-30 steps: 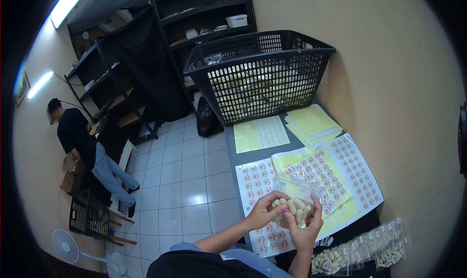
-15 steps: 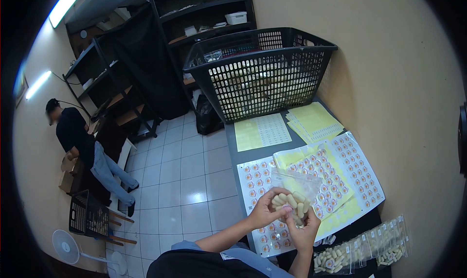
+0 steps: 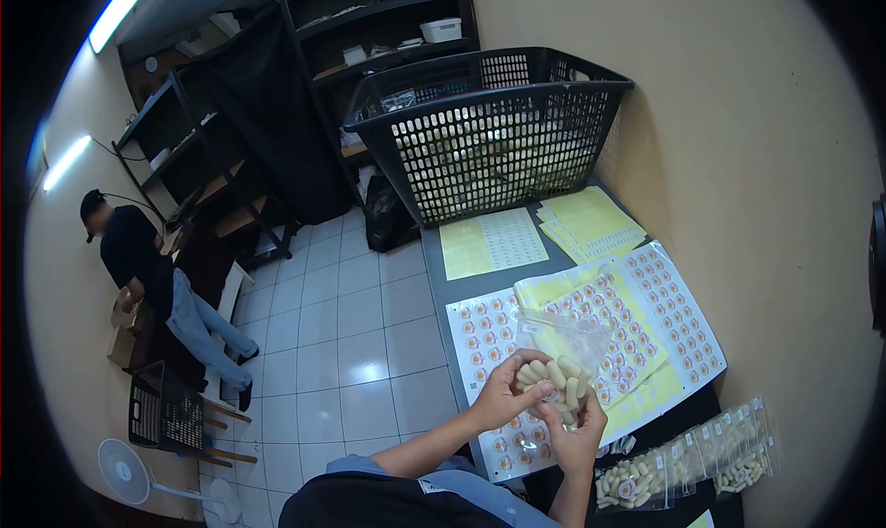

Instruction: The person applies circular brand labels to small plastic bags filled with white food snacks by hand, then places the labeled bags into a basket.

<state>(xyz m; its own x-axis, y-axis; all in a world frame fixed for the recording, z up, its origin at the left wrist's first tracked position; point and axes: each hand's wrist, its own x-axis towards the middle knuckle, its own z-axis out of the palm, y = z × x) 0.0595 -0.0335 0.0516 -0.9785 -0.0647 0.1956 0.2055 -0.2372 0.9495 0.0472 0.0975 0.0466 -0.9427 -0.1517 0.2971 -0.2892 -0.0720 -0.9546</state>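
In the head view, the left hand point(image 3: 501, 399) and right hand point(image 3: 579, 430) held a bag point(image 3: 580, 343) of capsules point(image 3: 569, 368) between them, over the sheets point(image 3: 688, 325), thumbs at a round label point(image 3: 548, 389); the step appeared to be label application, the next move likely requiring even thumb pressure.

Left forearm point(image 3: 429, 443): bare, slanting up and rightward in view
Left wrist point(image 3: 477, 420): roughly in line with forearm
Left hand point(image 3: 503, 399): half-closed, fingers curled, thumb reaching toward right hand
Right forearm point(image 3: 574, 498): bare, steep in view
Right hand point(image 3: 581, 431): half-closed, cupped, thumb pointing up
Hand spacing: palms facing, near each other
Thumb tips: close together; can't tell if touching
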